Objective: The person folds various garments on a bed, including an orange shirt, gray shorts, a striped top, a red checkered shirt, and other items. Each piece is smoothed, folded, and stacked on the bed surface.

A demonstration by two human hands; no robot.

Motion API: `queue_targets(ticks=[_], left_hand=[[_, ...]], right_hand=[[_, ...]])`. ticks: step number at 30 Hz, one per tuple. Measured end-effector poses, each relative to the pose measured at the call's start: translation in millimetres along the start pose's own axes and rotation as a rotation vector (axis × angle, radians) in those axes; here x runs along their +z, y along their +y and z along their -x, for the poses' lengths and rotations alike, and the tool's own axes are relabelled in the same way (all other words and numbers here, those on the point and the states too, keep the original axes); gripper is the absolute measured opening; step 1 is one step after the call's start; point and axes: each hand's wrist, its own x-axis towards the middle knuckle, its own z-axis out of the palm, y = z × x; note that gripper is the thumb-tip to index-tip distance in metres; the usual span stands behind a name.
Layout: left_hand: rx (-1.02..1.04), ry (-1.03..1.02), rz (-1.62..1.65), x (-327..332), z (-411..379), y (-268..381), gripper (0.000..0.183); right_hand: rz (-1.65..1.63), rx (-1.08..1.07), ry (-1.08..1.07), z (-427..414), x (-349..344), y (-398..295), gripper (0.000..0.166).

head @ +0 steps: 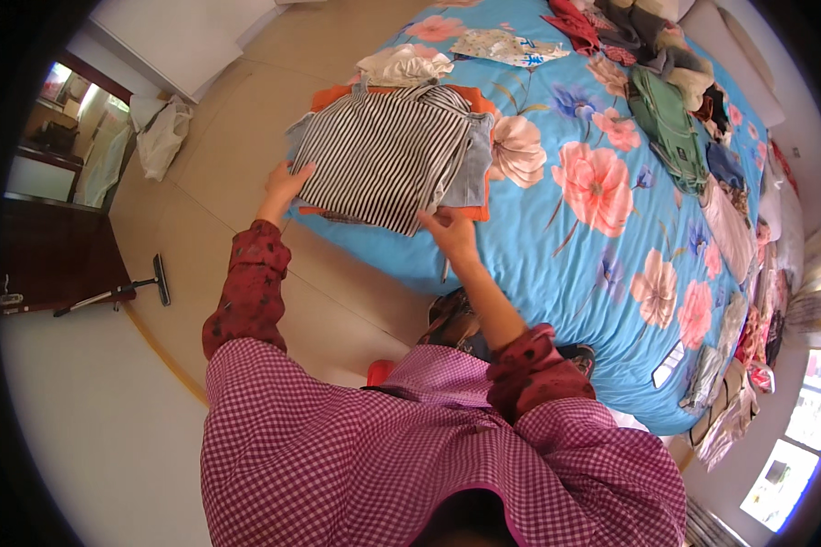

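Observation:
A black-and-white striped garment [383,154] lies folded on top of a stack of clothes at the bed's corner. Beneath it show light-blue denim [475,164] and an orange cloth [481,210]. My left hand [284,191] holds the striped garment's left edge, its thumb on top and the other fingers partly hidden. At the near right corner, my right hand [451,232] pinches the same garment between thumb and fingers.
The stack rests on a blue floral bedspread [520,253]. Crumpled white cloth [407,65] lies behind it. Farther right are a green bag [667,130], a phone [668,364] and piled clothes. A long-handled floor squeegee [161,280] leans by the door at left, near a white plastic bag [164,137].

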Motion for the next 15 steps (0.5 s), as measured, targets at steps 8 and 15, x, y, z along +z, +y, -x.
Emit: queue_targets(ticks=[8,15], left_hand=[[-0.06,-0.007,0.133,-22.7,19.1,7.2,0.053],[0.121,0.012,-0.218,-45.0,3.1,43.3,0.031]], right_hand=[[-0.398,0.366,-0.062,19.5,34.5,-29.6,0.034],[-0.526,0.27,-0.322,-51.8,-0.9,-139.4,0.015]])
